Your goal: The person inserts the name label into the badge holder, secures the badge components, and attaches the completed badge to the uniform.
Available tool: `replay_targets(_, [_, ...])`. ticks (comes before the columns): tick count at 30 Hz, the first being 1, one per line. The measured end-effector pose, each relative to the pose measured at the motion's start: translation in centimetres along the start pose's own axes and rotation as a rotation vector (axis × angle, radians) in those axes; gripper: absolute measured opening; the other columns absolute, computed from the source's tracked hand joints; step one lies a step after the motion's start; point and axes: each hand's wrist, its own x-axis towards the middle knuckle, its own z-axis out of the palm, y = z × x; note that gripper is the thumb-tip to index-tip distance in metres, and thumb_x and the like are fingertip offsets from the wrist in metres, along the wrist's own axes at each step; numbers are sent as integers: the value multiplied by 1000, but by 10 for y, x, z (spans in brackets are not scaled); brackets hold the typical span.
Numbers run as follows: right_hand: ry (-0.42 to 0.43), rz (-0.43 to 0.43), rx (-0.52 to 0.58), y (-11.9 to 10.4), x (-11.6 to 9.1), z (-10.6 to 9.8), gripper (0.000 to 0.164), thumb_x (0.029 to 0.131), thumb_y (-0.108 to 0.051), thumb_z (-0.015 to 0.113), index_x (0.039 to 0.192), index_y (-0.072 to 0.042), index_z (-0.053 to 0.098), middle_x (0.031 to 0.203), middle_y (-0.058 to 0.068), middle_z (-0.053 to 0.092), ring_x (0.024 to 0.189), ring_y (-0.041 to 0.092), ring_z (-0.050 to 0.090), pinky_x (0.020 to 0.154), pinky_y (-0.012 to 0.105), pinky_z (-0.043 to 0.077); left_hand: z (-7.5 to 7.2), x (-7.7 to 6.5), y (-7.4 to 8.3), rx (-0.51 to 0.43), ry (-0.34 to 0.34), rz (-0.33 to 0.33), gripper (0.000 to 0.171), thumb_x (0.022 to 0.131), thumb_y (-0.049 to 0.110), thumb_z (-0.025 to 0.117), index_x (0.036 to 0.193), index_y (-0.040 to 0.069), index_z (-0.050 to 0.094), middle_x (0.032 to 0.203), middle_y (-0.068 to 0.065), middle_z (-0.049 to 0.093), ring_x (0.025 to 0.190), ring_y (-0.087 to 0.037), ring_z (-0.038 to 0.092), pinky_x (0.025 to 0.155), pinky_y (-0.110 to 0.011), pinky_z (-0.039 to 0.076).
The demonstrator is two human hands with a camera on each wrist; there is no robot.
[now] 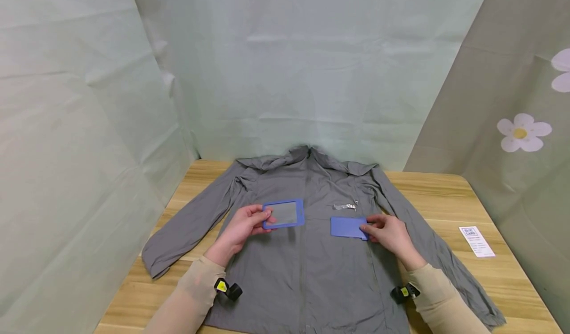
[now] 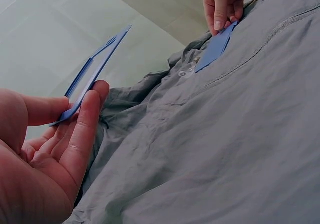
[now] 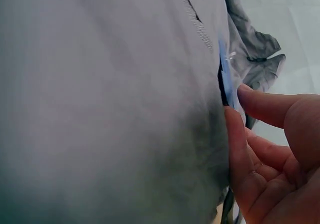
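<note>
Clock read from the head view, 12 away from the wearer. Blue rectangular plastic-looking frame with a see-through window (image 1: 300, 212) is pinched at its 9 o'clock edge by the left hand (image 1: 246, 226), above the grey fabric jacket (image 1: 331, 274). Flat blue rectangular panel (image 1: 347, 227) is pinched at its 3 o'clock end by the right hand (image 1: 394, 233); contact with cloth cannot be told.

Edge grips are likely used so both faces stay uncovered; pieces are probably kept apart so each can be handled freely. Jacket is spread collar to 12, perhaps for its chest to be reachable.

Frame's long axis is run about 9 to 3, wider band toward 3; it is seen steeply tilted in the left wrist view. Panel's long axis is also 9 to 3, small tab at its 4 o'clock corner.

Small clip with clear strap (image 1: 344, 207) is seen at panel's 12. White printed card (image 1: 477, 242) is laid on the wood-grain worktop (image 1: 445, 210) at panel's 3, long axis 11 to 5.
</note>
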Motion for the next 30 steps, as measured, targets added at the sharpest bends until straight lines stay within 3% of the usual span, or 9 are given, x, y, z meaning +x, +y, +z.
replay_targets(8, [-50,2,66,-6,-9,-16,41,100,-26,80,127,4,73,98,12,76,78,20,77,69,31,64,0,0,-1,-4,8,-7,45,111,15,62,137,-20,53,96,-5,79,84,-12,77,76,-29,64])
replay_targets(15, [-60,-44,37,-9,-15,-41,40,104,-24,74,131,6,70,101,15,77,84,25,76,70,31,62,1,1,-1,-16,15,-3,46,111,14,62,140,-20,52,96,-5,79,85,-13,78,77,-28,64])
replay_targets(21, [-61,-29,56,-6,-22,-58,44,107,-26,70,135,9,66,112,21,75,92,28,74,75,35,63,4,1,1,-21,19,-4,45,110,14,63,139,-19,53,96,-5,79,84,-13,77,76,-28,64])
replay_targets(30, [-28,-44,35,6,-24,-77,44,108,-23,69,135,11,65,106,19,76,84,24,73,70,32,62,7,3,1,-36,35,-9,44,110,13,64,137,-20,53,96,-6,79,82,-14,77,75,-28,64])
